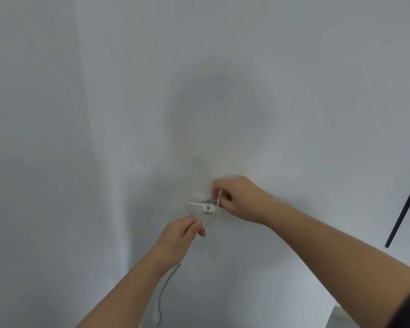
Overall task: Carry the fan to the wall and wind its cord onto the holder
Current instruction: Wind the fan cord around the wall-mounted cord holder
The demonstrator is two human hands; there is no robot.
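Note:
A small white cord holder (205,207) with a round knob is fixed to the white wall (223,79). The fan's pale cord (214,210) runs across the holder from upper right to lower left. My right hand (237,197) pinches the cord just right of the holder, fingers closed on it. Below and left of the holder, my left hand (184,232) grips the same cord. From that hand the cord hangs down along my left forearm to the bottom edge. The fan itself is out of view.
A dark thin pole (405,207) leans at the right edge. A pale box-like corner (339,318) shows at the bottom right. A wall corner or fold runs vertically at the left (85,114).

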